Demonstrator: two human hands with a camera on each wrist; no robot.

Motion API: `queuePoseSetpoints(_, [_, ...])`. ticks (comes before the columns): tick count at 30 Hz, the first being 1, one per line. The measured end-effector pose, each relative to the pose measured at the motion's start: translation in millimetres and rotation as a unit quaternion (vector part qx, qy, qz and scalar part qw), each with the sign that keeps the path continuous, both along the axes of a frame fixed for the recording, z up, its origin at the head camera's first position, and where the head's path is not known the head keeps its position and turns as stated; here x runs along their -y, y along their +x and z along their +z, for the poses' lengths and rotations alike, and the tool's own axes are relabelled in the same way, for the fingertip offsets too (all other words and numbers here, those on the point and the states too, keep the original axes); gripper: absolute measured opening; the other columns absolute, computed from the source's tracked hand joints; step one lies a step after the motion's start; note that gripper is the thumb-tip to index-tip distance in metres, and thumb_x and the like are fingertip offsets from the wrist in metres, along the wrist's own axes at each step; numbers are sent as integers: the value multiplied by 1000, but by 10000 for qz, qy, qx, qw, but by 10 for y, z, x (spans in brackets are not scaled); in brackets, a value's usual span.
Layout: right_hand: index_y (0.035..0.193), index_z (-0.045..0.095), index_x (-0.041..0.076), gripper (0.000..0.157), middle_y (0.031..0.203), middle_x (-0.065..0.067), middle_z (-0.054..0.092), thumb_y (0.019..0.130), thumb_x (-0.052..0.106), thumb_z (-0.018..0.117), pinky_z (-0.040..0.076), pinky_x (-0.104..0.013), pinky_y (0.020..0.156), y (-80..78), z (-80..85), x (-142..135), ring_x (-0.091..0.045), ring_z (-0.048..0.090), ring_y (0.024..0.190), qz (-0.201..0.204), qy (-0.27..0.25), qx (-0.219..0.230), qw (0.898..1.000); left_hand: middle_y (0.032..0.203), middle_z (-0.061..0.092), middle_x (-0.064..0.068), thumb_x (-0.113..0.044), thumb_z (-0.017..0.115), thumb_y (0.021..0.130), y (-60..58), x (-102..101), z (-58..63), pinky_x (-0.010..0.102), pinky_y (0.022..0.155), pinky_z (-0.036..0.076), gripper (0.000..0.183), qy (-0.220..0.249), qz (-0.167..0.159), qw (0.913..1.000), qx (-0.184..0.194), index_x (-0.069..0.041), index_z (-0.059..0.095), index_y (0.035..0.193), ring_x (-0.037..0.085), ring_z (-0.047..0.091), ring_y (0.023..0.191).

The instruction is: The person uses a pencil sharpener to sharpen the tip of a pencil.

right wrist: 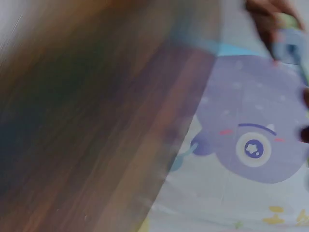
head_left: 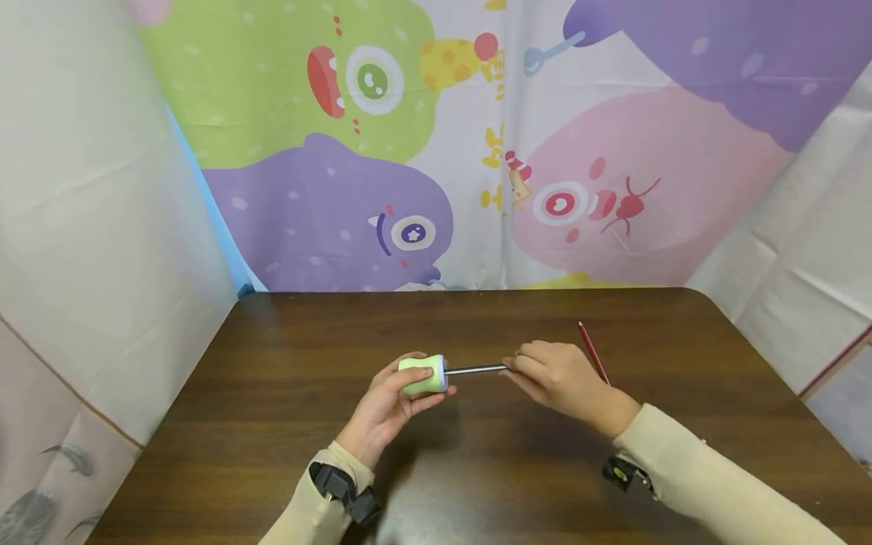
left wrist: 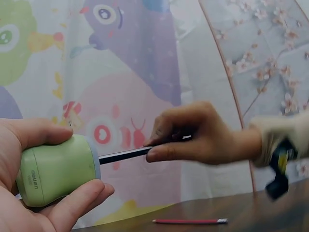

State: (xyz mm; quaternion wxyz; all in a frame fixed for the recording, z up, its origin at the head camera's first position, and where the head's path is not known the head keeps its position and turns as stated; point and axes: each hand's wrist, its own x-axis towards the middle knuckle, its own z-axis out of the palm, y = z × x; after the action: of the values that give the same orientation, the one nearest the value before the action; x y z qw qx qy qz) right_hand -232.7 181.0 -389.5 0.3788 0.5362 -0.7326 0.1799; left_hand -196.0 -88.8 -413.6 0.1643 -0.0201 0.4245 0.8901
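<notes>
My left hand (head_left: 388, 405) holds a light green pencil sharpener (left wrist: 63, 169) with a pale blue end, thumb on one side and fingers round the other. A dark pencil (head_left: 474, 369) runs from the sharpener's blue end, its tip hidden inside. The pencil's other end is pinched between the thumb and fingers of my right hand (head_left: 562, 378). In the right wrist view the sharpener (right wrist: 291, 46) shows blurred at the upper right, and only a little of the right fingers appears at the edge.
A red pencil (head_left: 594, 353) lies on the brown wooden table (head_left: 327, 325), beyond my right wrist. Behind the table hangs a curtain (head_left: 477, 250) printed with cartoon monsters. Pale cloth walls stand at both sides.
</notes>
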Motion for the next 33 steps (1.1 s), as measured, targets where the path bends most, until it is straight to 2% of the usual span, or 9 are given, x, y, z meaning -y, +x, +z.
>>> queuePoseSetpoints(3, [83, 72, 2, 21, 71, -4, 64, 97, 13, 61, 43, -29, 40, -48, -56, 52, -18, 51, 52, -198, -464, -1757, 9831, 105, 61, 15, 3, 53, 90, 7, -15, 23, 32, 71, 62, 21, 93, -22, 10000, 26, -5, 48, 109, 37, 72, 81])
queuePoseSetpoints(6, [76, 70, 3, 25, 64, -3, 60, 97, 12, 60, 38, -28, 36, -57, -115, 123, -17, 46, 47, -365, -959, -1805, 9782, 103, 61, 14, 2, 53, 91, 13, -35, 33, 32, 71, 62, 19, 143, 34, 9999, 66, -5, 50, 108, 38, 72, 81])
queuePoseSetpoints(12, [61, 52, 19, 33, 52, 11, 45, 86, 24, 72, 26, -22, 36, 39, -91, 226, -4, 35, 43, -1079, -888, 1757, 9745, 102, 57, 16, 4, 54, 90, 4, -36, -1, 32, 69, 62, 16, 47, 414, 9989, 223, -6, 55, 103, 38, 71, 76])
queuePoseSetpoints(14, [59, 44, 19, 38, 51, 11, 40, 81, 20, 75, 23, -22, 40, 8, -20, 226, -5, 32, 45, -1022, -693, 3835, 9152, 102, 56, 17, 5, 56, 89, -2, -34, -13, 31, 67, 62, 17, -73, 493, 9987, 139, -5, 57, 102, 37, 72, 75])
queuePoseSetpoints(19, [59, 37, 12, 39, 51, 3, 32, 87, 7, 63, 16, -20, 43, -206, 83, 129, -7, 22, 45, -734, -220, 7651, 6394, 106, 53, 20, 9, 59, 85, -8, -64, -49, 27, 63, 61, 22, -378, 282, 9988, -149, -4, 58, 103, 37, 72, 77])
queuePoseSetpoints(22, [61, 38, 12, 38, 52, 1, 35, 90, 10, 61, 15, -19, 41, -233, 84, 74, -7, 25, 44, -676, 82, 8080, 5853, 107, 53, 20, 9, 59, 85, -3, -72, -73, 27, 64, 61, 24, -369, 161, 9991, -115, -5, 57, 104, 38, 72, 78])
queuePoseSetpoints(24, [64, 44, 12, 34, 53, 1, 41, 90, 13, 65, 21, -19, 40, -187, 88, 63, -8, 34, 44, -580, 69, 7678, 6380, 107, 53, 20, 8, 58, 86, 2, -59, -80, 28, 64, 62, 23, -301, 177, 9994, -66, -5, 56, 104, 38, 72, 78])
queuePoseSetpoints(30, [86, 67, 12, 8, 72, 7, 64, 90, 15, 73, 46, -22, 49, -10, 44, 25, -7, 55, 58, -94, 219, 3522, 9356, 106, 58, 17, 7, 54, 88, 5, -6, -47, 29, 66, 62, 20, -28, 275, 9996, -49, -7, 55, 103, 37, 72, 79])
queuePoseSetpoints(33, [93, 71, 9, 13, 75, 3, 64, 98, 16, 62, 47, -26, 47, 6, -11, -4, -11, 55, 59, -140, 241, 708, 9971, 105, 62, 15, 7, 54, 89, 6, -4, -18, 30, 68, 62, 19, 101, 278, 9996, -47, -8, 55, 101, 38, 72, 80])
